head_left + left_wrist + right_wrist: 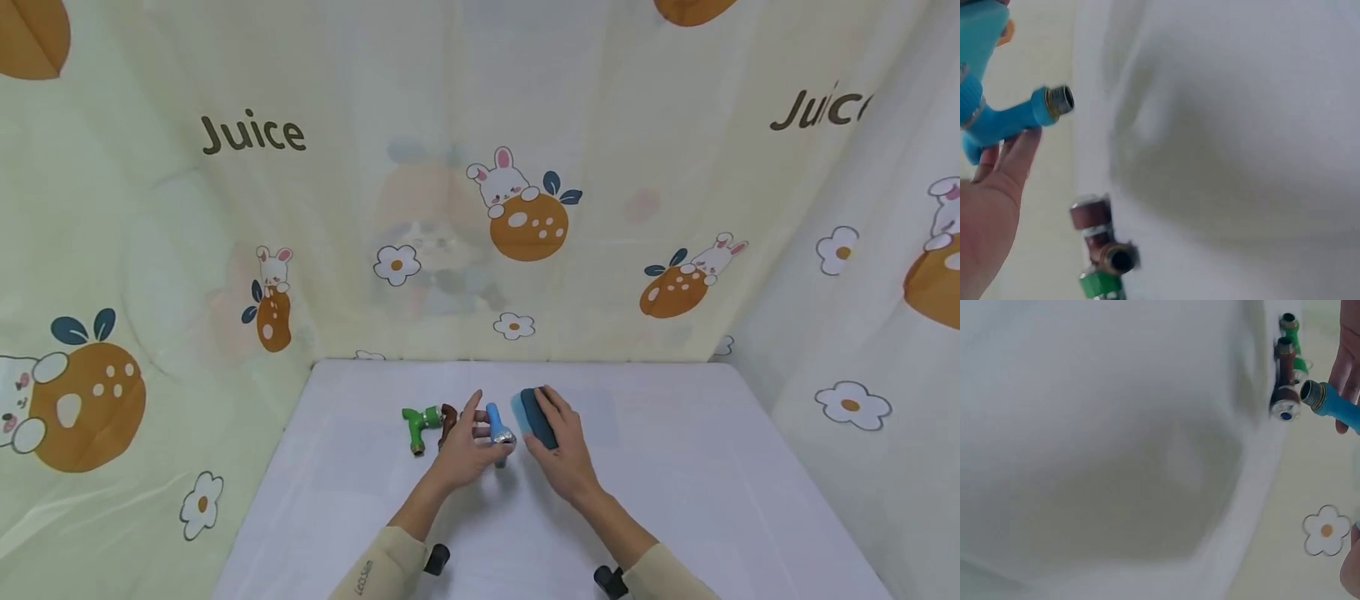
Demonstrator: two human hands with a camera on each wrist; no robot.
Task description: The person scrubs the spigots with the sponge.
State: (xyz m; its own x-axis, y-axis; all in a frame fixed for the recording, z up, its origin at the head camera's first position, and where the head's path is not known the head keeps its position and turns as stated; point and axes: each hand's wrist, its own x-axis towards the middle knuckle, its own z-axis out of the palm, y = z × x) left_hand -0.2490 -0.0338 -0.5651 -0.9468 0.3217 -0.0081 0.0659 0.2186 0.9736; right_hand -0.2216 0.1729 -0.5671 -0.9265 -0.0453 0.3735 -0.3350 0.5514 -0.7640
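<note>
On the white tabletop: my left hand grips a blue tap, my right hand apparently clasps a blue sponge block; green tap and brown tap lie alongside.

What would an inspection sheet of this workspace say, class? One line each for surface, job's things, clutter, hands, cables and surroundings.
Surface: white cloth-covered table, wrinkled.
Job's things: blue plastic tap with brass threaded end, lifted off the table; dark blue oblong block with light blue underside.
Clutter: green plastic tap and brown plastic tap lying side by side on the table.
Hands: left hand holds the blue tap; right hand grips the block.
Cables: nothing seen.
Surroundings: pale curtain printed with rabbits, oranges and "Juice" on three sides.
</note>
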